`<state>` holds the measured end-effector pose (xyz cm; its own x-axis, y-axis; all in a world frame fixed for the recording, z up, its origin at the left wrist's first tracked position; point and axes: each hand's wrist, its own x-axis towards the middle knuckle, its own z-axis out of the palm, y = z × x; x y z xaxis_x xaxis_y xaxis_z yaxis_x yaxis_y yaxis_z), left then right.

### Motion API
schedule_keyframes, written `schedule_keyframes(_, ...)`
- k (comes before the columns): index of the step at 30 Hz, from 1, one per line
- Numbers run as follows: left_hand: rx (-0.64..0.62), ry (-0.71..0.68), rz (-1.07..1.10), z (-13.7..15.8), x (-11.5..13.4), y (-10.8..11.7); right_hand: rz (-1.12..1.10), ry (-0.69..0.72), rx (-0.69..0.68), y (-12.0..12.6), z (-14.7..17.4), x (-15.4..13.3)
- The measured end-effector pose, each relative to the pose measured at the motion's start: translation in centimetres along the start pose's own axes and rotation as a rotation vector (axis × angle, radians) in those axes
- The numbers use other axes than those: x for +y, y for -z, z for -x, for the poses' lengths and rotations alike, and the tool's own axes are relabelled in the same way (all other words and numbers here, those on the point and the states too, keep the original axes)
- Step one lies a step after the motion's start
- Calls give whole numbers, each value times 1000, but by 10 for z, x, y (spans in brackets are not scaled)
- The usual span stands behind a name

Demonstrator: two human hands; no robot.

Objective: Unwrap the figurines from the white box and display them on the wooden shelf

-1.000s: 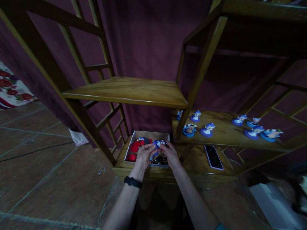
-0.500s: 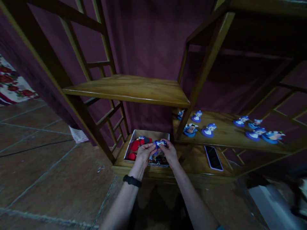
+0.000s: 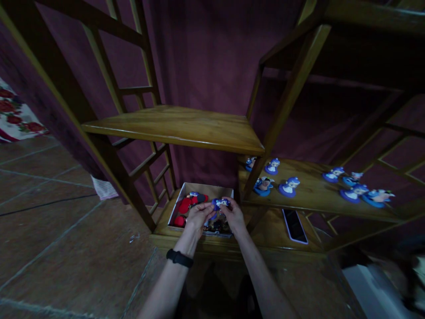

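Both hands grip a small purple-and-white figurine (image 3: 221, 203) above an open cardboard box (image 3: 175, 208). My left hand (image 3: 199, 216), with a black band on its wrist, pinches the figurine from the left. On the other side my right hand (image 3: 235, 217) has its fingers closed on the same figurine. Inside the box lie red-based pieces (image 3: 186, 204) and several other small figurines, some hidden beneath my hands. To the right, several figurines stand on a shelf, among them a purple-and-white one (image 3: 289, 186) and a blue-based one (image 3: 263, 186).
A phone (image 3: 295, 226) lies on the lower board at right. Above the box juts a wooden shelf (image 3: 179, 126), with an upright post (image 3: 288, 106) beside it. Lattice work (image 3: 149, 168) flanks the left side. A purple curtain (image 3: 206, 62) hangs behind.
The camera view has shifted slightly. Both hands still hold the figurine over the box, and it looks turned a little between the fingers.
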<state>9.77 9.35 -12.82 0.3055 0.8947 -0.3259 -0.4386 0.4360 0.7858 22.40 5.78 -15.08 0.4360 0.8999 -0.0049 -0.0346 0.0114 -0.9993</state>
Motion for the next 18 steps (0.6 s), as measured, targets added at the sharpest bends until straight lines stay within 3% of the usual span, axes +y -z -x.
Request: schedule_keyframes(18,-9,-20,-16,-1,-1,1,171,93,-23,1,4,-7)
